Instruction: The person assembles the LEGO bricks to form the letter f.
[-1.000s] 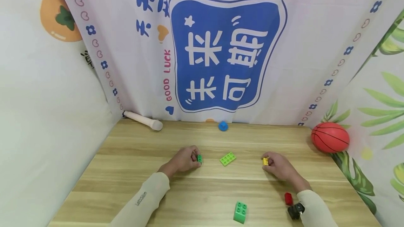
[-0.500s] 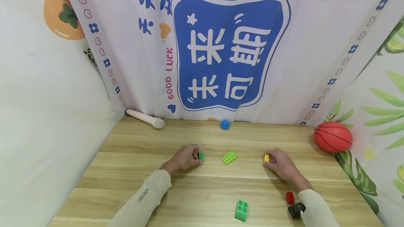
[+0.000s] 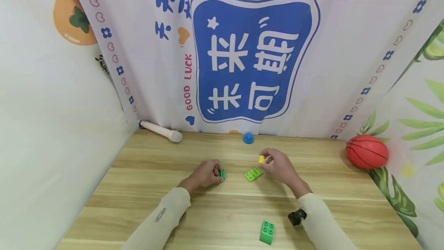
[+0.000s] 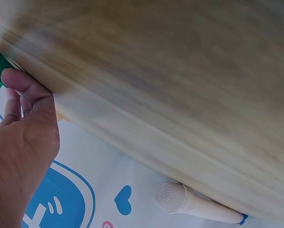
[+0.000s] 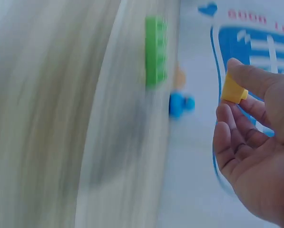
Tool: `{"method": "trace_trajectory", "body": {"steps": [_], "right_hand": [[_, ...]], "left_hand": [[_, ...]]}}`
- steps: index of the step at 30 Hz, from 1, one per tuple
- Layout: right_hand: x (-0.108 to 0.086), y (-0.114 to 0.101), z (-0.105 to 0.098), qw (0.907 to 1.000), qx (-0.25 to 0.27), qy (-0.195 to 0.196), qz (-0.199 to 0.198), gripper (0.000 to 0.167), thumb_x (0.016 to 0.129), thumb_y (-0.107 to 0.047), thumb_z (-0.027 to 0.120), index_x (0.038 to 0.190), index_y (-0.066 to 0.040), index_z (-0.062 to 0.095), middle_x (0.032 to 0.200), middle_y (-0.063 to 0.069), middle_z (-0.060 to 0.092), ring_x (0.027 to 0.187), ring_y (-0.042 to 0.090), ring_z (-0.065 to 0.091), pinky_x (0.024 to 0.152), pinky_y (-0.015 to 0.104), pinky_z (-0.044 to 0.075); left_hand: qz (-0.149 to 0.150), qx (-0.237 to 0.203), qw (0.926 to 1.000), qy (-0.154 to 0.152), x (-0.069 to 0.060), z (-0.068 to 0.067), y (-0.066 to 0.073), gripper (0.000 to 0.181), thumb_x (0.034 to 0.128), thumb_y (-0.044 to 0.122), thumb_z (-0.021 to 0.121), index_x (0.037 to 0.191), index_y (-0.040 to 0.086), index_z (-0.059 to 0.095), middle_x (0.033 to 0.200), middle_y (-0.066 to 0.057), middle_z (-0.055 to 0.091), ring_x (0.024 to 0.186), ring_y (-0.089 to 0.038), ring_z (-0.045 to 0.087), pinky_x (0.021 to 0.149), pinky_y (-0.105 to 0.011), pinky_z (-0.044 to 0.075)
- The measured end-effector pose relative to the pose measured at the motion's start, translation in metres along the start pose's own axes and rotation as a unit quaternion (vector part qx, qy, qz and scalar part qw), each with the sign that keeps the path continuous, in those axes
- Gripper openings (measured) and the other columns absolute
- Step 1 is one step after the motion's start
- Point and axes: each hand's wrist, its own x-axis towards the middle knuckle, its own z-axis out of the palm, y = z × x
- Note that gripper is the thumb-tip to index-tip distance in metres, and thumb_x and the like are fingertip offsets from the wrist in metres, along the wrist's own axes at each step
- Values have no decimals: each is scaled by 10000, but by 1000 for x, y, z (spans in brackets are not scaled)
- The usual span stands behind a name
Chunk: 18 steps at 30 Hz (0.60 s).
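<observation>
My left hand (image 3: pixel 205 173) pinches a small dark green brick (image 3: pixel 222 173) at the table; in the left wrist view the green brick (image 4: pixel 1 69) sits between thumb and fingers at the left edge. My right hand (image 3: pixel 279 165) holds a small yellow brick (image 3: pixel 261 159) just behind a flat lime green brick (image 3: pixel 253 174). The right wrist view shows the yellow brick (image 5: pixel 233 89) pinched between thumb and fingertips, raised off the tabletop. The lime brick (image 5: pixel 155 51) lies between the two hands, touched by neither as far as I can tell.
A larger green brick (image 3: pixel 266 232) stands near the table's front. Along the back lie a white microphone (image 3: pixel 163 130) and a small blue toy (image 3: pixel 248 138). A red ball (image 3: pixel 367 151) rests at the right back corner, by the printed curtain.
My right hand has carried the yellow brick leftward to beside the lime brick. The right forearm now hides the red brick. My left hand keeps its hold in about the same place.
</observation>
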Motion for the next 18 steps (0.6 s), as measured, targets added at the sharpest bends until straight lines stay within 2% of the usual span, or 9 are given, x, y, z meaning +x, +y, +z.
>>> {"method": "trace_trajectory", "body": {"steps": [4,9,18], "right_hand": [[15,-23,33,9988,194,-264,-355,352,913,-124,860,1235,-58,734,1178,122,746,985,237,740,827,358,627],[27,-39,64,9957,323,-502,-710,353,907,-126,870,1233,-50,756,1173,108,754,953,214,745,826,340,624],[31,-53,86,9933,588,-815,-564,315,905,-95,866,1198,-35,765,1115,80,736,988,198,723,877,346,628]], "left_hand": [[-61,-32,10000,28,1,-1,-1,294,871,84,897,1072,44,687,903,-55,682,815,-122,593,728,-239,512],[0,-81,10000,23,3,0,-4,292,856,83,908,1061,43,704,902,-54,695,817,-115,610,735,-234,525],[33,-277,9996,-16,8,1,-7,275,841,61,912,1027,44,709,893,-53,708,805,-111,615,709,-213,517]]}}
